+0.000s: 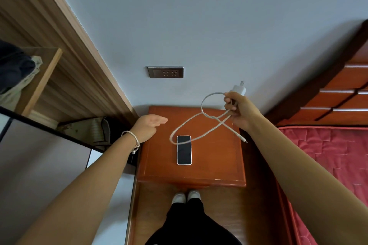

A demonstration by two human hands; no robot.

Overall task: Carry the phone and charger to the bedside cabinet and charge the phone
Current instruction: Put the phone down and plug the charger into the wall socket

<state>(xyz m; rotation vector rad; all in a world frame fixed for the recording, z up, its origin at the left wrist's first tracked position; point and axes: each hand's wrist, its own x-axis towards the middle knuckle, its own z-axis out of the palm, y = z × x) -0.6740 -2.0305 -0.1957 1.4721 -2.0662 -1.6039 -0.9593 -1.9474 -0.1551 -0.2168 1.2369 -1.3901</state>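
Both arms bare, stretched forward. Left forearm (95, 175) angles in from lower left, with a bracelet (133, 141) on the wrist. Left hand (151, 123) flat, fingers (161, 120) straight and together, pointing right, holding nothing. Right forearm (288, 155) comes in from lower right and reaches farther out. Right hand (240, 112) fisted round a charger (239, 88) and its looped cable, plug poking above the fist. Hands well apart.

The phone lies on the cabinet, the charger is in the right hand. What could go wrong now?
1. A cable loop lies across the phone; raising the right hand toward the wall socket may drag the phone.
2. The cable crosses itself, so pulling it may tighten a knot.
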